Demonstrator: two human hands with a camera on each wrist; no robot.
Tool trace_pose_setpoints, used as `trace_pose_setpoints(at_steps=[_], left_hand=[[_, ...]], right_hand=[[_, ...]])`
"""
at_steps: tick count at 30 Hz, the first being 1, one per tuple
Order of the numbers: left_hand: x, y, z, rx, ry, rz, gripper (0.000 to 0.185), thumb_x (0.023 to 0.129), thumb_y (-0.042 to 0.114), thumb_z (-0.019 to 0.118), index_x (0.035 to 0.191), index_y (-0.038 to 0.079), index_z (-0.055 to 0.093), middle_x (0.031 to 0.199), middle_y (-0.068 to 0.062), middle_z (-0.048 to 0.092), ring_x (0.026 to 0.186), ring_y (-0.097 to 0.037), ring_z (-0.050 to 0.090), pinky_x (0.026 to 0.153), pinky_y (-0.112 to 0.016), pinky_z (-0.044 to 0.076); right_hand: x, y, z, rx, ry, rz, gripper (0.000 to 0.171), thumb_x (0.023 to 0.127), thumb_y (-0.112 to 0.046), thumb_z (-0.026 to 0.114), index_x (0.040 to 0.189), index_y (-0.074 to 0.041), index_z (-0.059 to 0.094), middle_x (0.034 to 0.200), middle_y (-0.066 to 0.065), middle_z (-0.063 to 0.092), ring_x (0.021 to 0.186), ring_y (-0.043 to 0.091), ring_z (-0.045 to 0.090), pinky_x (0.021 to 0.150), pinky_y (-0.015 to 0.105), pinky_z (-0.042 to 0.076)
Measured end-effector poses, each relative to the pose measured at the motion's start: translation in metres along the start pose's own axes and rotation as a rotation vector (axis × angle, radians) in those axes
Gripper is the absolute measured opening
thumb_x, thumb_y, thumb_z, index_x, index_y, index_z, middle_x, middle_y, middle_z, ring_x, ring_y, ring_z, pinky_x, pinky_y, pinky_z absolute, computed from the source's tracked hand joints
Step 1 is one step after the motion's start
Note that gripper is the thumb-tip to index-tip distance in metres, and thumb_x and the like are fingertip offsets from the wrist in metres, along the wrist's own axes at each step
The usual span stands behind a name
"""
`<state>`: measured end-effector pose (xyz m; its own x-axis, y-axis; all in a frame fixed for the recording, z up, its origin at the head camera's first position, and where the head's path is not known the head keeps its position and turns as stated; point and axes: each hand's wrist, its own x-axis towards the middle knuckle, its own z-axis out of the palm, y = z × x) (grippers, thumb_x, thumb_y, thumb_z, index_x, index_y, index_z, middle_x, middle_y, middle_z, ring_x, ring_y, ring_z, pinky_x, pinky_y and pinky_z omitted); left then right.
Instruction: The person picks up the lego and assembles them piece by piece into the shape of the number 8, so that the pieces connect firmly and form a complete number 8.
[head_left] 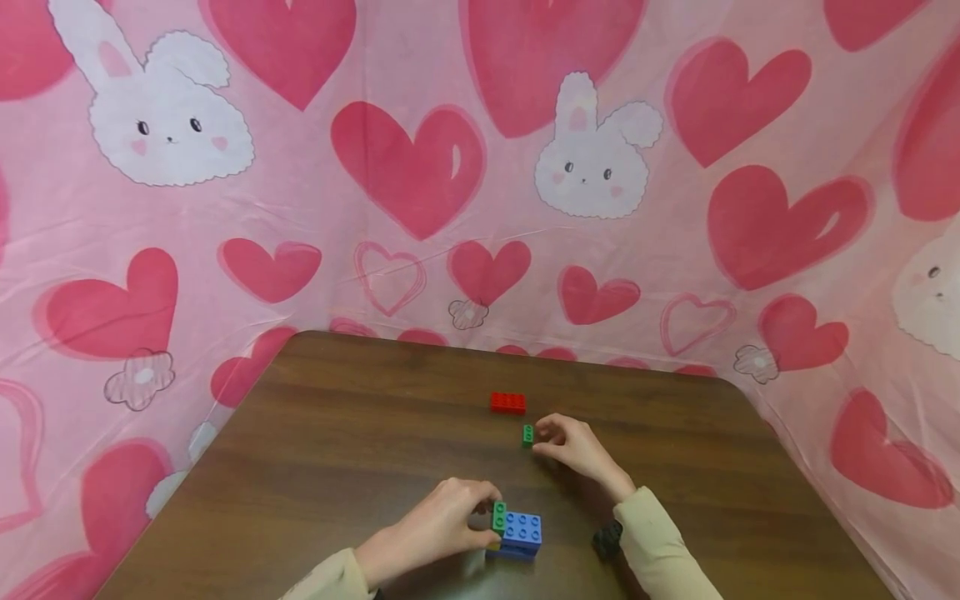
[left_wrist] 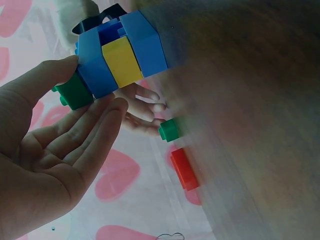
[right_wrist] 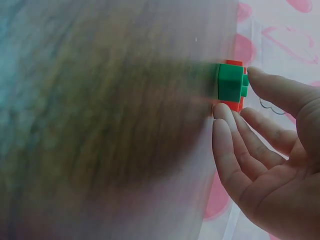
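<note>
My left hand (head_left: pixel 442 521) pinches a green toy building brick (head_left: pixel 499 517) between thumb and fingers. This brick sits at the left end of a stack, beside a blue studded brick (head_left: pixel 523 527). Lower in the stack, the left wrist view shows a yellow brick (left_wrist: pixel 122 62) and another blue brick (left_wrist: pixel 145 45). Farther back, my right hand (head_left: pixel 581 450) reaches beside a small loose green brick (head_left: pixel 528 435), thumb and fingers spread apart. In the right wrist view that brick (right_wrist: pixel 231 82) lies just past the fingertips; whether one touches it is unclear.
A red brick (head_left: pixel 508 403) lies behind the loose green one on the brown wooden table (head_left: pixel 360 433). A black wrist device (head_left: pixel 607 542) shows by the right sleeve. Pink cloth (head_left: pixel 420 275) with hearts and rabbits hangs round the table's edges.
</note>
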<state>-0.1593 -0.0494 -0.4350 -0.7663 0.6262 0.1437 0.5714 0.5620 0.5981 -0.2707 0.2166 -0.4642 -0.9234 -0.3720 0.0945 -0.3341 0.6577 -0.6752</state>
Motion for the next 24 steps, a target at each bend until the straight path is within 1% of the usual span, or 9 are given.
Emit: trace_pose_setpoints(at_steps=[7, 13, 18, 24], left_hand=[[-0.001, 0.000, 0.000, -0.012, -0.004, -0.003, 0.029, 0.081, 0.022, 0.082, 0.105, 0.013, 0.070, 0.093, 0.006, 0.072, 0.082, 0.000, 0.062, 0.069, -0.013, 0.049], [-0.001, 0.000, 0.000, -0.017, -0.014, -0.013, 0.029, 0.081, 0.022, 0.082, 0.106, 0.014, 0.070, 0.094, 0.007, 0.072, 0.083, 0.001, 0.061, 0.070, -0.013, 0.049], [-0.001, 0.001, 0.001, 0.001, -0.003, 0.001, 0.029, 0.081, 0.022, 0.082, 0.105, 0.013, 0.070, 0.093, 0.006, 0.072, 0.083, 0.001, 0.062, 0.069, -0.013, 0.049], [-0.002, 0.000, 0.002, 0.017, 0.012, 0.015, 0.029, 0.081, 0.022, 0.082, 0.105, 0.013, 0.070, 0.093, 0.006, 0.072, 0.082, 0.002, 0.061, 0.069, -0.012, 0.048]], right_hand=[[0.004, 0.000, 0.002, -0.011, 0.010, -0.023, 0.035, 0.086, -0.023, 0.077, 0.114, -0.004, 0.066, 0.106, 0.013, 0.071, 0.083, 0.016, 0.065, 0.069, 0.023, 0.054], [0.010, 0.003, 0.005, -0.016, -0.005, -0.025, 0.037, 0.085, -0.022, 0.078, 0.114, -0.002, 0.066, 0.105, 0.014, 0.071, 0.082, 0.015, 0.063, 0.067, 0.022, 0.052], [0.012, 0.004, 0.007, -0.016, -0.011, -0.039, 0.038, 0.084, -0.021, 0.079, 0.113, -0.001, 0.066, 0.103, 0.016, 0.071, 0.079, 0.014, 0.061, 0.064, 0.021, 0.050], [0.015, 0.003, 0.007, -0.033, -0.014, -0.040, 0.037, 0.084, -0.021, 0.079, 0.113, -0.001, 0.067, 0.102, 0.016, 0.070, 0.080, 0.014, 0.061, 0.066, 0.021, 0.050]])
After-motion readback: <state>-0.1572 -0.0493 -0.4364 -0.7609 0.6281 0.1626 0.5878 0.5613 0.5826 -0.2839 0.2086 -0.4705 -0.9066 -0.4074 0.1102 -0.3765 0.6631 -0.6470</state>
